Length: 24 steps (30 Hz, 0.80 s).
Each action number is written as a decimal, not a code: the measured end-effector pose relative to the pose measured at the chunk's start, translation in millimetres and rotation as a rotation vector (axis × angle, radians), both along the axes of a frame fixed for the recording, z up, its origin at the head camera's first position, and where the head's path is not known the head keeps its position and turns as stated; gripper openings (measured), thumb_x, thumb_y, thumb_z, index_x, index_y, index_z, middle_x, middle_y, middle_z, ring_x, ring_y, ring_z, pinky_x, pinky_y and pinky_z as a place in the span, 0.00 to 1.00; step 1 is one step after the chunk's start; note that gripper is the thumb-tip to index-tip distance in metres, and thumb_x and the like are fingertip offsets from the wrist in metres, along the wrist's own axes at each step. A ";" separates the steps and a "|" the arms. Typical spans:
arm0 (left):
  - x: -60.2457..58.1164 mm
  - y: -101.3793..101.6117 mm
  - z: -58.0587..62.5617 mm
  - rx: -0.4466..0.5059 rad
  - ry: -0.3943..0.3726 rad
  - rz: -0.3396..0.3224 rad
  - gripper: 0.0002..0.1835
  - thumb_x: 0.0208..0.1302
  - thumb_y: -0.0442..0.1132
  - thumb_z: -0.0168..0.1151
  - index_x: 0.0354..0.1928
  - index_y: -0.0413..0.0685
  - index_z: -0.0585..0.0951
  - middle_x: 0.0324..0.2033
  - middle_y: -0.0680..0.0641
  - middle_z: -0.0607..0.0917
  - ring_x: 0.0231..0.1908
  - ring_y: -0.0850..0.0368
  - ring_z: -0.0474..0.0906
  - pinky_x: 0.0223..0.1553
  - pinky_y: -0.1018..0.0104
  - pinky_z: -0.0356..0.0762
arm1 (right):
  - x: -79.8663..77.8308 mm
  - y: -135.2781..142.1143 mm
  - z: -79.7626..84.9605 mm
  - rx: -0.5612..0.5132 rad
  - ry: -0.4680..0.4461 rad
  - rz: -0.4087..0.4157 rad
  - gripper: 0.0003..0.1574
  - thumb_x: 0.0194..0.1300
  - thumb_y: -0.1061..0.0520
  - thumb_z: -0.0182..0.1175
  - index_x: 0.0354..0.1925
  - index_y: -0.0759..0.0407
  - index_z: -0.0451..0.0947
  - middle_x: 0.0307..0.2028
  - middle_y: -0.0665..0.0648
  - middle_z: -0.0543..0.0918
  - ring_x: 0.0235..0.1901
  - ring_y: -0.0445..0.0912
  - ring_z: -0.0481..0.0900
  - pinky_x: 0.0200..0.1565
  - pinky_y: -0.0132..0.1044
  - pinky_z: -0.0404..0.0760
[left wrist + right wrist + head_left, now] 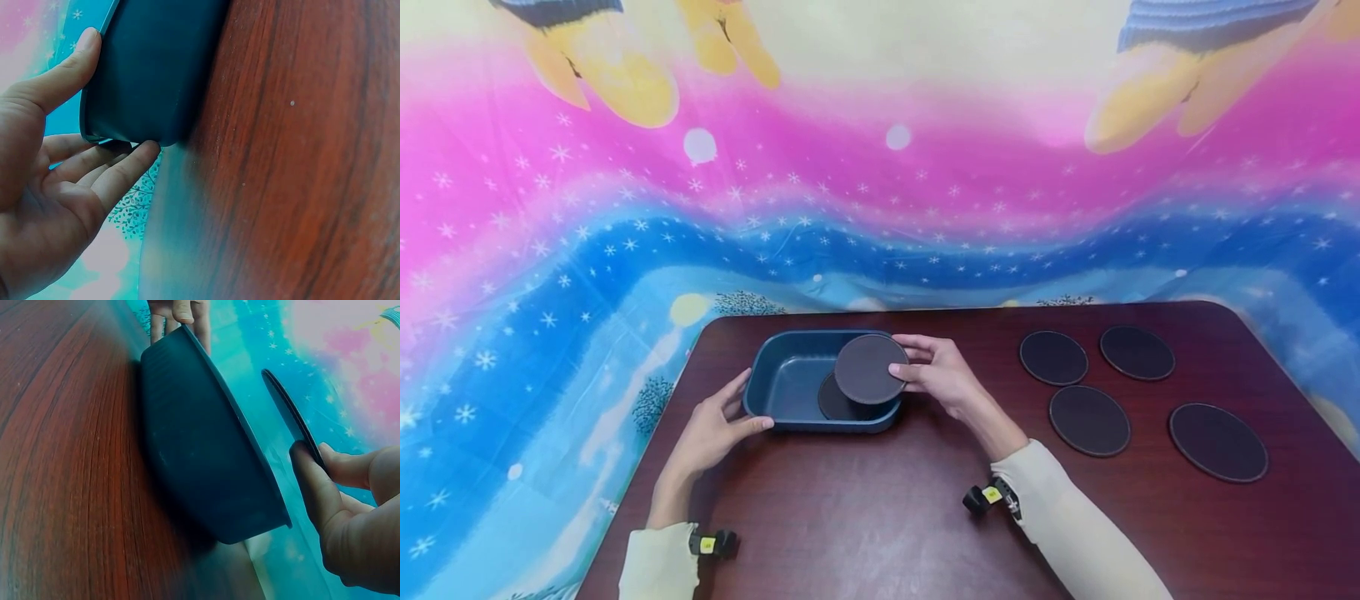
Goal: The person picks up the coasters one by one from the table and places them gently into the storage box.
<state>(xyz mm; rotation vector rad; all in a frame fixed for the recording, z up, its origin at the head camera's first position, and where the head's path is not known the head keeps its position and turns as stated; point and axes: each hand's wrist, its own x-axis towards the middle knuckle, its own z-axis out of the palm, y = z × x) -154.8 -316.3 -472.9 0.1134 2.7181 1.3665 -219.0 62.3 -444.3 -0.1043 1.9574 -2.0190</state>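
A dark blue-green rectangular container [786, 392] sits on the table, with one round dark coaster [835, 400] lying inside at its right end. My left hand [711, 429] holds the container's left end, thumb at the near rim and fingers against the side; the left wrist view shows the thumb [75, 65] on the container wall [156, 69]. Between thumb and fingers, my right hand [943, 375] pinches a second round coaster [871, 368] by its right edge. In the right wrist view this coaster [290, 412] is tilted and raised above the container's rim [244, 419].
Several more round dark coasters lie flat on the right of the table, among them a back-left one [1052, 358], a near one [1088, 421] and a far-right one [1217, 442]. A colourful printed cloth [880, 200] hangs behind the brown wooden table [865, 517].
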 end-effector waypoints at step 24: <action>-1.2 -0.6 -5.7 -0.013 0.002 0.012 0.53 0.69 0.47 0.76 0.87 0.50 0.55 0.78 0.33 0.70 0.75 0.33 0.72 0.62 0.43 0.84 | -7.4 -21.6 -4.9 0.023 -0.019 0.034 0.36 0.72 0.69 0.67 0.74 0.56 0.77 0.62 0.69 0.84 0.38 0.43 0.90 0.42 0.38 0.92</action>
